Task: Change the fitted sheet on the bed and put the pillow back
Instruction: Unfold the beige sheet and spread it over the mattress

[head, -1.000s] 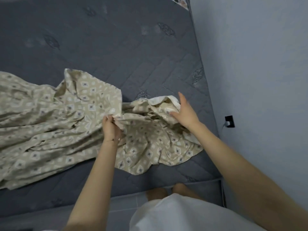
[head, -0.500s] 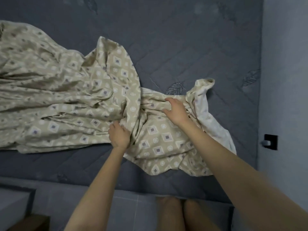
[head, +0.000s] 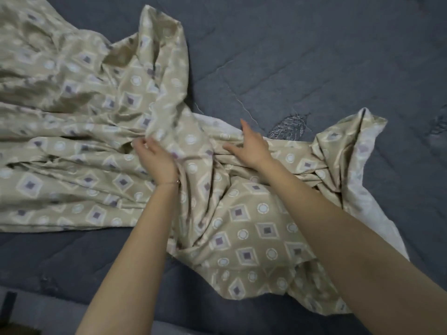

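Grey mattress [head: 314, 56], crumpled beige sheet [head: 84, 141], left hand [head: 156, 160] gripping a fold, right hand [head: 251, 148] spread flat

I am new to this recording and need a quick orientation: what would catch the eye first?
A crumpled beige sheet with diamond and circle patterns lies across the grey mattress, filling the left and centre. In the middle, the left hand holds a fold of it while the right hand rests spread on the cloth.
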The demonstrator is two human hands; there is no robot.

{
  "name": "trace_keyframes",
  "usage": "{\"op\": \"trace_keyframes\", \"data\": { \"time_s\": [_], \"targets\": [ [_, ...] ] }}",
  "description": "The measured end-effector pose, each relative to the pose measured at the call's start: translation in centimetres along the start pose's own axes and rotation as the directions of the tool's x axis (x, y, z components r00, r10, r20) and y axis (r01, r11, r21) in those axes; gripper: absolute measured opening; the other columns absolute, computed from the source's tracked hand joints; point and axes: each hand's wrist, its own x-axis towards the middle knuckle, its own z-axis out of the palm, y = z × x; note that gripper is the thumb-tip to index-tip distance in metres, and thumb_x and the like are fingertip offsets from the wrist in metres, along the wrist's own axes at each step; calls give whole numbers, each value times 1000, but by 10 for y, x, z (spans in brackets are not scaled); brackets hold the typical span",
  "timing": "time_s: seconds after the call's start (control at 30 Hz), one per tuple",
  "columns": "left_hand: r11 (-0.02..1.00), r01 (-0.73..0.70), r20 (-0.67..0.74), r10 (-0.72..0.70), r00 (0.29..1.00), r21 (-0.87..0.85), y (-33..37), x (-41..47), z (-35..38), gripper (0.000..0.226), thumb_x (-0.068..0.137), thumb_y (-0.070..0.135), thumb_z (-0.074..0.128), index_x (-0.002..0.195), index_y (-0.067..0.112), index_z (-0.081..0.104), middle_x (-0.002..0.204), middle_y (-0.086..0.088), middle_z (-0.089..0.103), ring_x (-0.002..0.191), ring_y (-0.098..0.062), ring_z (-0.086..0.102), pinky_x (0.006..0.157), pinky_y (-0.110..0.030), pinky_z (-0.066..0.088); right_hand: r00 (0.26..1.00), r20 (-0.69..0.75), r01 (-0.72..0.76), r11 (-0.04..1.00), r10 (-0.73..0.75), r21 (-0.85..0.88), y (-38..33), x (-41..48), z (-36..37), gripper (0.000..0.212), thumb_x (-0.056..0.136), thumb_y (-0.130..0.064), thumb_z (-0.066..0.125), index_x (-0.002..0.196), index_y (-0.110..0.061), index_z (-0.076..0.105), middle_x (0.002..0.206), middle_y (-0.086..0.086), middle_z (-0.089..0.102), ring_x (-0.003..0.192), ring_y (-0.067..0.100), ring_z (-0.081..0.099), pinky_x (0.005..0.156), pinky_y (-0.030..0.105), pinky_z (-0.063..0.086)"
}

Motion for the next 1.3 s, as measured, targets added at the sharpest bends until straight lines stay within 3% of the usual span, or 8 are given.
{"op": "trace_keyframes", "data": {
  "time_s": [0.17,0.3,0.5,0.7,0.87,0.97,1.07,1.3],
  "targets": [
    [995,98,27,-99,995,37,-16,8,-38,11,105,16,34,98,11,41,84,3,44,80,-15,42,65,-14,34,976,185,134,986,-115,-94,-38,-2,-4,25,96,-38,55,78,-21,55,95,13,65,96,30,60,69,30,37],
    [988,156,-16,-156,988,-1,9,8,-36,12,105,17,33,97,11,41,91,-2,48,81,-16,45,68,-20,34,975,-203,127,976,-91,175,-59,18,-104,33,95,-22,55,64,-12,50,68,11,46,69,19,43,59,32,24],
    [965,240,-23,-243,970,-102,56,20,-27,15,105,19,32,106,10,44,100,-5,50,89,-19,47,76,-24,36,640,-712,211,826,288,523,-70,47,-268,43,100,-17,47,61,-23,29,61,-10,34,59,6,35,63,20,29],
    [955,296,391,-286,875,35,73,0,15,14,100,19,38,107,11,48,100,-19,55,89,-28,54,86,-45,47,871,-480,155,870,104,469,-33,35,-250,7,92,-26,61,88,-21,62,85,-4,60,75,9,55,70,19,47],
    [993,86,615,-120,780,84,57,-30,38,22,101,19,45,119,9,53,104,-15,62,102,-36,58,87,-41,47,959,-264,-35,969,101,245,30,33,-212,74,80,-50,73,140,-17,47,138,6,50,126,23,48,104,36,40],
    [991,27,694,-114,711,135,48,-47,51,41,103,26,43,137,4,46,138,-14,52,130,-30,46,109,-45,35,968,-184,-149,982,168,116,76,32,-184,99,71,-67,71,150,-25,30,153,9,33,140,31,31,112,51,31],
    [995,-81,733,6,680,67,46,-62,69,36,102,17,44,122,-12,49,123,-35,50,119,-43,47,99,-45,40,963,-196,-182,983,184,30,113,31,-161,111,66,-73,69,153,-29,18,157,8,24,144,31,21,115,53,25],
    [999,-36,744,54,666,-40,78,-87,125,37,103,20,45,137,6,52,140,-4,52,130,-17,46,110,-27,35,995,-89,-67,984,53,-164,147,32,-152,49,93,-51,55,122,-13,61,120,16,63,109,34,59,79,36,43]
  ]
}}
